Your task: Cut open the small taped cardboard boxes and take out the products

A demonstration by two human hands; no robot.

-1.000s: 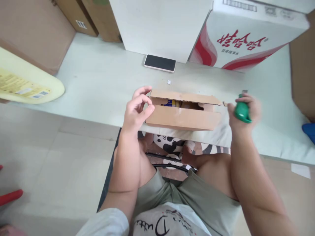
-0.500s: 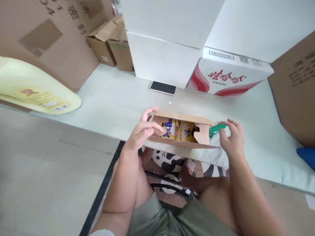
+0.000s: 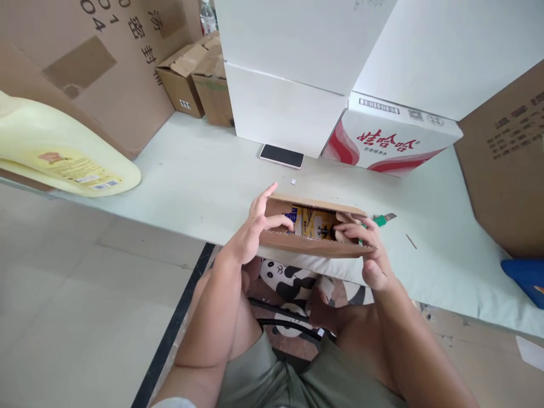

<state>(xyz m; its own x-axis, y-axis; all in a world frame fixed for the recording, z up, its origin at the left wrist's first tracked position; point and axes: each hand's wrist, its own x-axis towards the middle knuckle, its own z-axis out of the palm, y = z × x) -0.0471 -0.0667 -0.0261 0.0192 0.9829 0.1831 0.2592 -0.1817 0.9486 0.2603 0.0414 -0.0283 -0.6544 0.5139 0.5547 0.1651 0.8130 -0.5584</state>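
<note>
A narrow open cardboard box [image 3: 312, 245] lies at the near edge of the table in front of me. Inside it are yellow packages [image 3: 312, 221] with blue and white print. My left hand [image 3: 255, 229] grips the box's left end, one finger along the far rim and others reaching inside. At the right end, my right hand [image 3: 369, 241] has its fingers curled over into the opening by the end flap, its thumb outside. A green utility knife [image 3: 381, 220] with its blade out rests just beyond my right hand, partly hidden by it.
A phone [image 3: 281, 156] and a small white scrap [image 3: 293, 181] lie behind the box. White cartons [image 3: 284, 107], a red-and-white carton [image 3: 391, 141] and brown boxes line the back. A yellow bottle [image 3: 72, 158] lies left; a thin brown strip [image 3: 411, 241] lies right.
My right hand has let go of the green knife and moved left to the box, fingers now in its right end. My left fingers have shifted slightly right, deeper into the opening.
</note>
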